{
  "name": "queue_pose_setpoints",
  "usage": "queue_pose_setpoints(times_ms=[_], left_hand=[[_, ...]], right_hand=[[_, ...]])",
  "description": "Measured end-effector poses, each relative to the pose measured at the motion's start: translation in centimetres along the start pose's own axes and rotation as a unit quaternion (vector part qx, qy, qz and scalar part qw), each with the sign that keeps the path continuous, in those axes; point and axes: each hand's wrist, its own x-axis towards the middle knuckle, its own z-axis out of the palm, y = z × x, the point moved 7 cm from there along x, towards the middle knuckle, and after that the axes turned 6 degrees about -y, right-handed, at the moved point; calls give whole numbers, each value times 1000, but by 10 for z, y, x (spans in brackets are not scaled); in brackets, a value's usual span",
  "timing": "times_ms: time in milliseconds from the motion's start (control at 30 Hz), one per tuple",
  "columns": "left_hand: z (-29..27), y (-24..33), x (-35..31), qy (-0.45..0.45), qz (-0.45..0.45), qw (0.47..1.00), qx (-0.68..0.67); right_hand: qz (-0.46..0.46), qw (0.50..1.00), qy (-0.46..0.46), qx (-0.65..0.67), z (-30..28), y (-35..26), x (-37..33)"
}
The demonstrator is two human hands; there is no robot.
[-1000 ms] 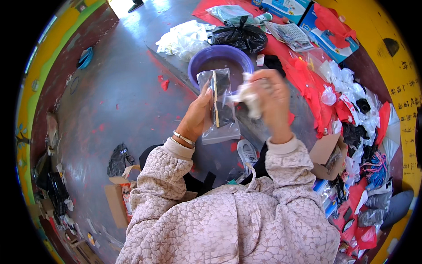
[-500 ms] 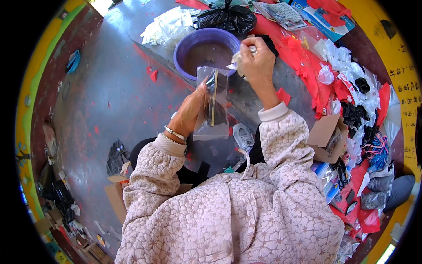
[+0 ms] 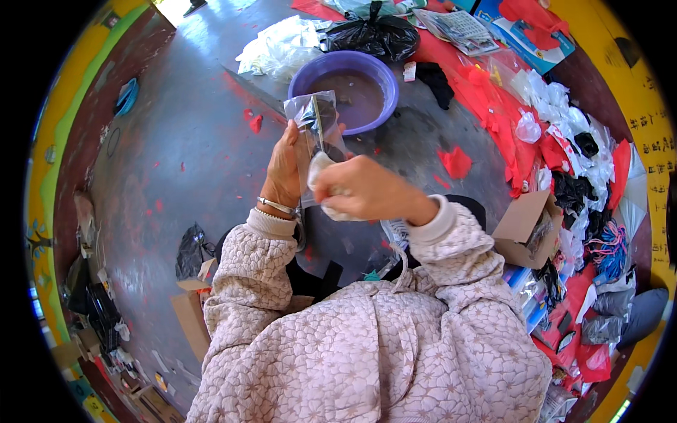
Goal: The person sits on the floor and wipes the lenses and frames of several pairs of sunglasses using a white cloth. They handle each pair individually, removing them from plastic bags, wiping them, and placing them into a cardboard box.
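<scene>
My left hand (image 3: 284,166) is closed around the side of a clear plastic sleeve (image 3: 310,106) with a dark item and a thin tan strip inside. The sleeve stands tilted in front of me, its top end overlapping the near rim of a purple basin (image 3: 393,77) of murky water. My right hand (image 3: 370,189) grips a crumpled whitish cloth (image 3: 319,169) and presses it against the lower part of the sleeve. What the dark item is cannot be made out, and the right hand hides the sleeve's bottom.
Behind the basin lie a white plastic bag (image 3: 282,46) and a knotted black bag (image 3: 374,34). To the right, red sheets (image 3: 465,77) and crumpled white plastic (image 3: 553,99) cover the floor. An open cardboard box (image 3: 525,222) sits near my right elbow.
My right hand has come down and left from beside the basin, bringing the cloth onto the sleeve. The left hand and sleeve have shifted slightly left, the sleeve tilting.
</scene>
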Motion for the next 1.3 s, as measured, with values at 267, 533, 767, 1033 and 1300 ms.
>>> queue_pose_setpoints(times_ms=[267, 533, 767, 1033, 1300], left_hand=[[17, -31, -5, -58, -100, 987, -108], [33, -47, -11, -35, -145, 981, -127], [15, -46, -16, -13, -169, 978, 118], [41, -50, -27, -44, -175, 952, 248], [9, -39, -10, 11, -135, 990, -42]], right_hand=[[37, 939, 334, 73, -85, 17, -23], [72, 868, 377, -315, -100, 62, -18], [74, 946, 316, 0, -91, 30, -6], [204, 878, 283, -328, -93, 101, -3], [135, 884, 448, 7, -118, 75, -37]])
